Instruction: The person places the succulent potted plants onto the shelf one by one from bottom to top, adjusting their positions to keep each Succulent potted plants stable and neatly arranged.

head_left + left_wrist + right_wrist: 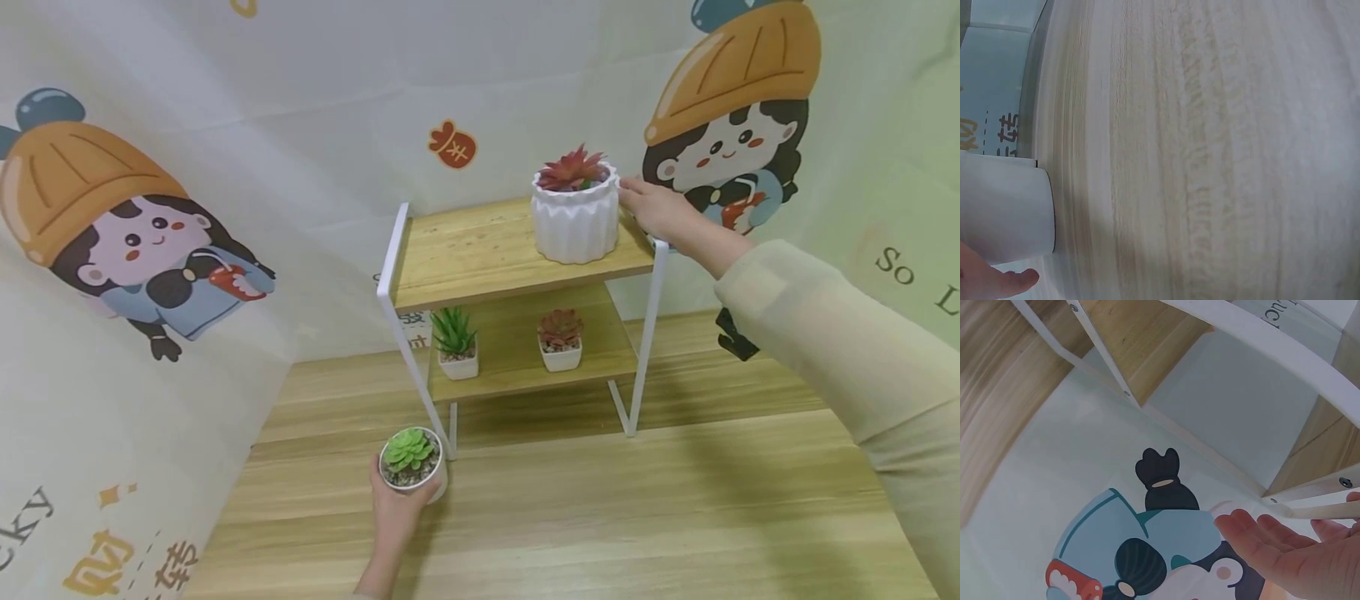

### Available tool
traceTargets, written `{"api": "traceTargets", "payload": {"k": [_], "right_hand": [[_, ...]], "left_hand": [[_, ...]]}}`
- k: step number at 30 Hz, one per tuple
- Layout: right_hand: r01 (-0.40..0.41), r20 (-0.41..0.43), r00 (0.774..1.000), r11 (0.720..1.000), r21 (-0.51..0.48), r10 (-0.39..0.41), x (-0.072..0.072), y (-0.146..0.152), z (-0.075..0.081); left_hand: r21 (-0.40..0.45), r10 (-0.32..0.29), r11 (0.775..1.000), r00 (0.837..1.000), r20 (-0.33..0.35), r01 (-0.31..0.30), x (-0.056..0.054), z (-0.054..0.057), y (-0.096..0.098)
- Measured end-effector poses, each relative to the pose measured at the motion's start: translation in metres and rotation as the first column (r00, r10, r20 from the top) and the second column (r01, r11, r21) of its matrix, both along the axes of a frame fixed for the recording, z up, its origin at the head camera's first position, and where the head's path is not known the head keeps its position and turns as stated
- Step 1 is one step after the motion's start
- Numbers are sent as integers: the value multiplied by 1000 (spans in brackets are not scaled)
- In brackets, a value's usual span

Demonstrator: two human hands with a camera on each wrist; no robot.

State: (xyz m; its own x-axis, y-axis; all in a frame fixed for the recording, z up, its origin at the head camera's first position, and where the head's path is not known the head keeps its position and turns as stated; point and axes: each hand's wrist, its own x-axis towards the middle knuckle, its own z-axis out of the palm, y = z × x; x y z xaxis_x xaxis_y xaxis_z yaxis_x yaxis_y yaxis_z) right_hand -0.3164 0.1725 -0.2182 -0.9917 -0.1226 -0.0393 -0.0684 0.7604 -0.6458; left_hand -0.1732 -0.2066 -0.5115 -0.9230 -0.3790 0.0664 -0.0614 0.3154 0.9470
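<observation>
A round white pot with a green succulent (408, 454) is held in my left hand (397, 510), whose fingers and thumb wrap its sides, close to the rack's left front leg. The pot's white side (1007, 203) shows at the left edge of the left wrist view. My right hand (660, 208) is at the right end of the top shelf. Its fingertips are at the side of a white fluted pot (576, 221) with a red succulent; contact is hard to tell. In the right wrist view its fingers (1254, 540) extend loosely beside the rack's frame.
The two-tier wooden rack (465, 250) has a white metal frame. On its lower shelf stand a small spiky green plant (453, 333) and a small red succulent (561, 333), both in square white pots. Behind hangs a printed cloth (322, 167). Wood-grain surface (562, 517) lies in front.
</observation>
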Motion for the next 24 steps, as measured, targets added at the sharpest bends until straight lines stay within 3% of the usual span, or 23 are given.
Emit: {"api": "traceTargets", "payload": {"k": [9, 16, 24], "right_hand": [[3, -17, 1000, 998, 55, -2, 0, 2, 0], [-4, -26, 1000, 998, 63, 6, 1, 1, 1], [-6, -20, 1000, 997, 75, 8, 0, 1, 1]], "left_hand": [[21, 13, 1000, 1000, -13, -13, -5, -4, 3], [65, 39, 997, 996, -79, -34, -8, -8, 3], [35, 75, 997, 994, -76, -73, -7, -12, 4]]}}
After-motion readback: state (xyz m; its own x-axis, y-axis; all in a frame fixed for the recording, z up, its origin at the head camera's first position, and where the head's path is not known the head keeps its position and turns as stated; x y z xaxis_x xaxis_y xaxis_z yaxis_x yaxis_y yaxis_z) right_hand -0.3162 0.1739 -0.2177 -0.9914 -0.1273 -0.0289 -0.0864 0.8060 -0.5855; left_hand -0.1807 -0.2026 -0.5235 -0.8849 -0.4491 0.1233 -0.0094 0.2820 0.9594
